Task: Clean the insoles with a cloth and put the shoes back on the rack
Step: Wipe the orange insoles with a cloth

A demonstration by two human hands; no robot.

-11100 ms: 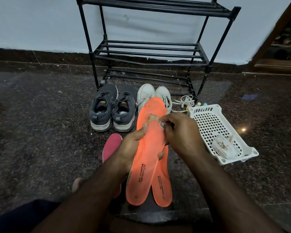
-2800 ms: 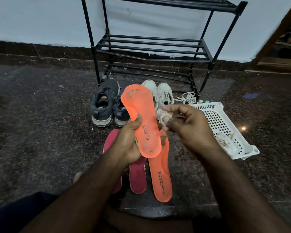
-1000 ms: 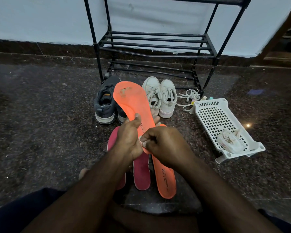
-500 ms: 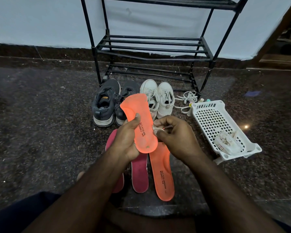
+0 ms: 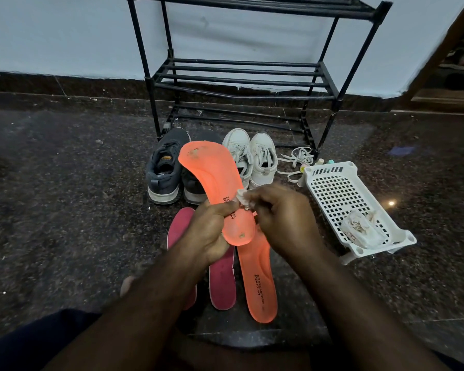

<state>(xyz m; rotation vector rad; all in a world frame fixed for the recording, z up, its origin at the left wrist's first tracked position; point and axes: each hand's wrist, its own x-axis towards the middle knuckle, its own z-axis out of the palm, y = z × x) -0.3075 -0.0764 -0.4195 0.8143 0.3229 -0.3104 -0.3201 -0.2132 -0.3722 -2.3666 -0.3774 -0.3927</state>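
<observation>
Dark speckled stone floor (image 5: 65, 210) against a pale wall. Black metal shoe rack (image 5: 239, 76) standing at the wall, shelves bare. Just in front: a pair of dark grey sneakers (image 5: 166, 170) beside a pair of white sneakers (image 5: 252, 159), loose white laces (image 5: 295, 159) to their right. Further right, a white perforated plastic basket (image 5: 332, 188) with a crumpled wrapper or rag (image 5: 359, 228) inside. On the floor nearer the person, two maroon insoles (image 5: 223, 279) and one orange insole (image 5: 257, 277) lying flat, side by side.

Second orange insole (image 5: 214, 183) held up off the floor, toe end pointing toward the rack, a few dirty specks visible on it.

Possible trouble: grip only near the heel, so hard rubbing could bend or flip the soft insole out of hand; small cloth could slip from the pinch; specks near the toe easily missed.

Left hand (image 5: 209, 231) curled round the heel section, thumb across the top. Right hand (image 5: 281, 218) pinching a small white cloth (image 5: 243, 198) against the insole's right edge, knuckles up, forearms reaching forward from below.
</observation>
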